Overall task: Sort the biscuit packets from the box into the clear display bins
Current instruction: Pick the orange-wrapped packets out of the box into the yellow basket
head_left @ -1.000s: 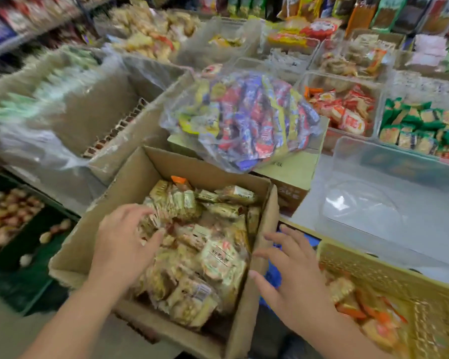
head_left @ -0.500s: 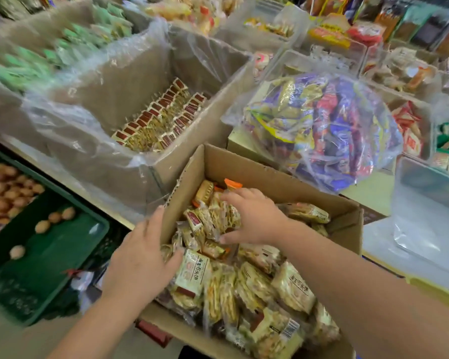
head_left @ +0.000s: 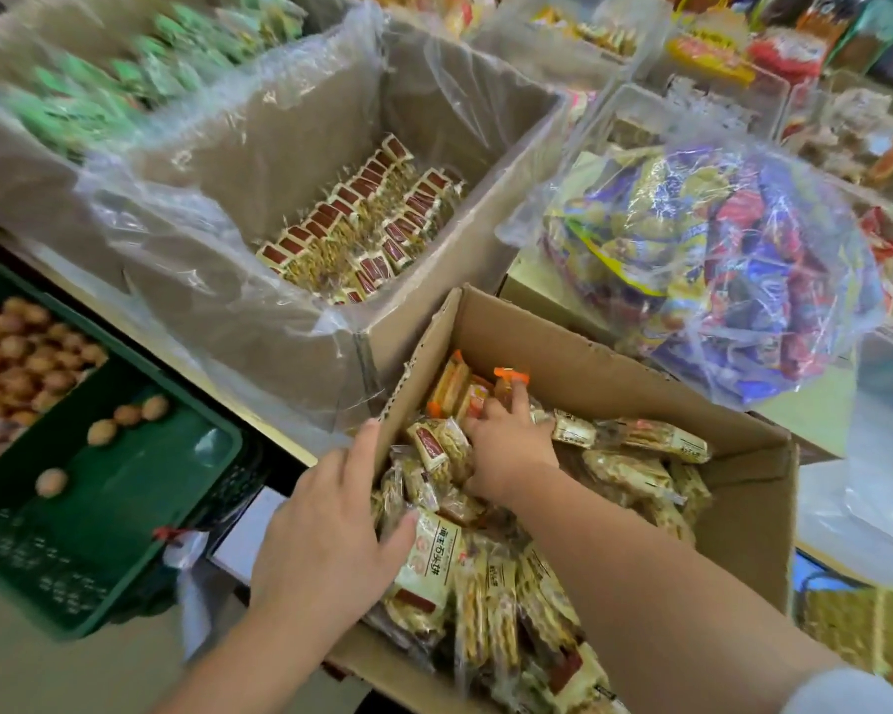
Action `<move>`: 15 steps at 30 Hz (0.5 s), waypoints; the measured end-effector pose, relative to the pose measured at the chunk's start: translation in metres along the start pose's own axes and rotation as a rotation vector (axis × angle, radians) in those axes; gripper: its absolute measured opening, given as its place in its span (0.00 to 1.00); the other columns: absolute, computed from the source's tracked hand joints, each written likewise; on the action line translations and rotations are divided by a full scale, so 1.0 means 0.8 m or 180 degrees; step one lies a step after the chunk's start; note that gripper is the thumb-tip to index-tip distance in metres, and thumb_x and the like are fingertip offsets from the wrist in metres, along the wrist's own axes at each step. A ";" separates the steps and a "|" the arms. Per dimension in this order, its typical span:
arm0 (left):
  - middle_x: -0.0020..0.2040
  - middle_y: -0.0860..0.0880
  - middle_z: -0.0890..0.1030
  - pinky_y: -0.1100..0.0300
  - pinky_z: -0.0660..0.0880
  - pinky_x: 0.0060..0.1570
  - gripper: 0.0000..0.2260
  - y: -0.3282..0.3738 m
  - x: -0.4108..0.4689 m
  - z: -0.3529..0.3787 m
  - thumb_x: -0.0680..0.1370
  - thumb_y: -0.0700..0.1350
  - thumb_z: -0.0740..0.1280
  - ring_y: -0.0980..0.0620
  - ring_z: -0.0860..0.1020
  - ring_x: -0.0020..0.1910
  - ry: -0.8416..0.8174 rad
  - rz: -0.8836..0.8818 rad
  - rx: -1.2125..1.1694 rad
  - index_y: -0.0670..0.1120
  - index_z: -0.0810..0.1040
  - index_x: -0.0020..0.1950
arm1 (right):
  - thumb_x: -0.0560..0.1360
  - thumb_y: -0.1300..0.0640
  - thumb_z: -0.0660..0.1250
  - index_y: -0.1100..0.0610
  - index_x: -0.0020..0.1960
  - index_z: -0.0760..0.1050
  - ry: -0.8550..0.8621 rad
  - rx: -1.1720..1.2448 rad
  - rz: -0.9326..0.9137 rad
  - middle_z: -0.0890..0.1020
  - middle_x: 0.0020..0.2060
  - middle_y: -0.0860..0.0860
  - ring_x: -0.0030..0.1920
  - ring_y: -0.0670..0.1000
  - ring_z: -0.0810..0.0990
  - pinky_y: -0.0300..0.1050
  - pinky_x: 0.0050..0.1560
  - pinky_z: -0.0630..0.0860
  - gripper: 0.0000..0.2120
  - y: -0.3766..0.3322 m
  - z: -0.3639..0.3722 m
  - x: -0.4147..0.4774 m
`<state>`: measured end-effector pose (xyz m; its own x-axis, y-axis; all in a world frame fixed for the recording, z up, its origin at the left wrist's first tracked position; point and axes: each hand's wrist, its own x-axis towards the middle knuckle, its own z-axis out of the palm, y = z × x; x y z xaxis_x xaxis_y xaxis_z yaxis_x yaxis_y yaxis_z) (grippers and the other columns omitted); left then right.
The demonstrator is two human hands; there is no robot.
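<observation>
Shop counters packed with snack stock are seen on all sides, and a cardboard box (head_left: 614,353) is set at the near edge. The left hand (head_left: 326,538) is laid over the box's left wall with its fingers straight and spread. Its thumb is pressed on a packet printed with red characters (head_left: 429,564), and nothing is gripped by it. The right hand (head_left: 506,445) is set deep in the far left corner of the box, fingers bent down among the biscuit packets (head_left: 645,440). Whether one is pinched cannot be told, as most fingertips are sunk among them. Just beyond that hand, orange packets (head_left: 449,386) are stood on edge against the far wall. The rest of the box is filled with loosely heaped packets as far as the near right corner.

Just beside the box's far left corner a larger carton (head_left: 290,162) lined with clear plastic is placed, with rows of red-labelled packets (head_left: 372,224) along its bottom. At the box's far right a clear bag (head_left: 717,270) of mixed wrapped sweets is rested. Clear bins (head_left: 614,110) are ranged behind the bag; their contents are blurred. Left of the box, lower down, a green crate (head_left: 99,533) is seen, with nuts (head_left: 11,363) gathered at its left edge and a few lying loose. A yellow basket (head_left: 846,620) is glimpsed beside the right forearm.
</observation>
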<state>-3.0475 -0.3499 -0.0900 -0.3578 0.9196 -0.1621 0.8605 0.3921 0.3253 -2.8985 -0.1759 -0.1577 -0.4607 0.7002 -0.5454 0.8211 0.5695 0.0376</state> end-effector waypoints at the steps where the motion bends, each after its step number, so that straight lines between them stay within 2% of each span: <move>1: 0.65 0.53 0.74 0.60 0.74 0.42 0.41 -0.001 0.000 0.000 0.76 0.71 0.60 0.52 0.76 0.57 -0.0001 -0.0003 0.0001 0.54 0.47 0.81 | 0.69 0.41 0.74 0.46 0.74 0.67 0.0107 0.0037 -0.0025 0.63 0.75 0.54 0.79 0.66 0.45 0.77 0.66 0.64 0.36 0.003 0.000 -0.004; 3: 0.64 0.54 0.74 0.62 0.70 0.41 0.41 -0.003 0.001 0.001 0.75 0.71 0.59 0.53 0.76 0.56 -0.0020 -0.0005 0.0009 0.55 0.47 0.81 | 0.69 0.44 0.75 0.46 0.70 0.70 0.0333 0.0211 -0.0114 0.68 0.69 0.52 0.74 0.62 0.56 0.69 0.63 0.71 0.32 0.016 -0.003 -0.018; 5: 0.65 0.54 0.74 0.60 0.72 0.42 0.41 -0.005 0.001 0.002 0.75 0.72 0.59 0.53 0.77 0.57 -0.0049 -0.0013 -0.0030 0.56 0.48 0.81 | 0.68 0.47 0.75 0.47 0.67 0.74 0.0468 0.0486 -0.0262 0.71 0.63 0.50 0.67 0.59 0.62 0.61 0.61 0.75 0.29 0.033 -0.011 -0.039; 8: 0.68 0.54 0.73 0.55 0.77 0.53 0.42 -0.005 0.002 -0.001 0.73 0.73 0.59 0.51 0.75 0.63 -0.0071 -0.0019 -0.0151 0.57 0.49 0.81 | 0.65 0.51 0.75 0.51 0.61 0.78 0.0839 0.0992 -0.0408 0.75 0.59 0.49 0.63 0.56 0.67 0.53 0.62 0.73 0.24 0.057 -0.027 -0.082; 11: 0.76 0.51 0.65 0.47 0.70 0.69 0.41 0.001 0.004 -0.010 0.73 0.72 0.63 0.47 0.66 0.72 -0.0066 0.0013 -0.0156 0.57 0.53 0.80 | 0.64 0.56 0.79 0.52 0.56 0.83 0.1588 0.1398 -0.0435 0.78 0.56 0.47 0.62 0.54 0.71 0.49 0.65 0.71 0.21 0.077 -0.044 -0.138; 13: 0.78 0.50 0.62 0.40 0.66 0.72 0.39 0.010 0.005 -0.020 0.73 0.67 0.70 0.44 0.62 0.75 0.0133 0.0095 -0.0306 0.56 0.60 0.78 | 0.60 0.61 0.81 0.54 0.54 0.84 0.2015 0.1551 -0.0403 0.78 0.56 0.46 0.61 0.52 0.72 0.47 0.64 0.70 0.22 0.091 -0.054 -0.180; 15: 0.76 0.50 0.64 0.41 0.65 0.71 0.34 0.024 0.011 -0.029 0.72 0.63 0.71 0.45 0.62 0.75 0.0371 0.0366 -0.0572 0.55 0.65 0.75 | 0.58 0.63 0.83 0.53 0.53 0.84 0.2276 0.1692 -0.0311 0.75 0.57 0.41 0.61 0.51 0.72 0.46 0.63 0.70 0.24 0.108 -0.059 -0.222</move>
<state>-3.0422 -0.3340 -0.0638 -0.3096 0.9508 -0.0093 0.8233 0.2729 0.4977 -2.7620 -0.2307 -0.0179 -0.4906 0.8612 0.1330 0.7329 0.4904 -0.4715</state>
